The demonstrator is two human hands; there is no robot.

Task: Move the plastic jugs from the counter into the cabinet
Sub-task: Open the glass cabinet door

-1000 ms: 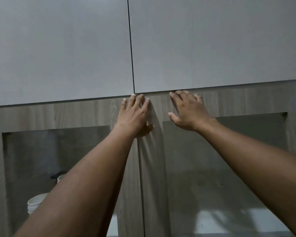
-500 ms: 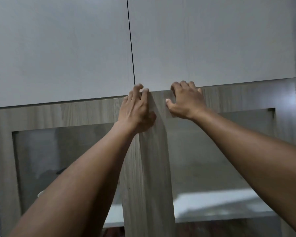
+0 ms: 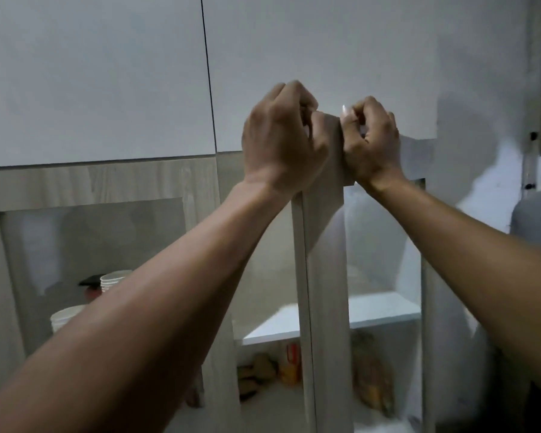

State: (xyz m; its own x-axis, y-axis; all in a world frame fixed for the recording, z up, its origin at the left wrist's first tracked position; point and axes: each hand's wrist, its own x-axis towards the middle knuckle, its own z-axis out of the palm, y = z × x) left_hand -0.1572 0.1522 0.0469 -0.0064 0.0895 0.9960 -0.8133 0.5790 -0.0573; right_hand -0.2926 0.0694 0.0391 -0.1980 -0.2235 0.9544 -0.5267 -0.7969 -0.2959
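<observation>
Curling over the top edge of a wood-grain cabinet door [image 3: 324, 276], the fingers [image 3: 306, 115] of the left hand [image 3: 283, 142] are clamped on that door's upper corner, and the fingers [image 3: 353, 117] of the right hand [image 3: 372, 142] are hooked around the same top edge just beside them, the two hands nearly touching. Two bare forearms are seen reaching up from the bottom corners. The gripped door is swung outward, its edge turned toward the camera, while a second glass-paned door [image 3: 91, 245] to the left is shut. Two plain pale upper doors [image 3: 97, 76] are counted above, parted by one dark seam. Behind the left pane, two stacks of white bowls or cups [image 3: 114, 279] are partly hidden by the left forearm. Inside the opened cabinet, one white shelf [image 3: 375, 310] is visible, with blurred brownish packets [image 3: 260, 370] and an orange-capped container [image 3: 292, 357] below it. No plastic jugs are seen, so their place cannot be told. A pale wall [image 3: 481, 89] is seen at the right.
</observation>
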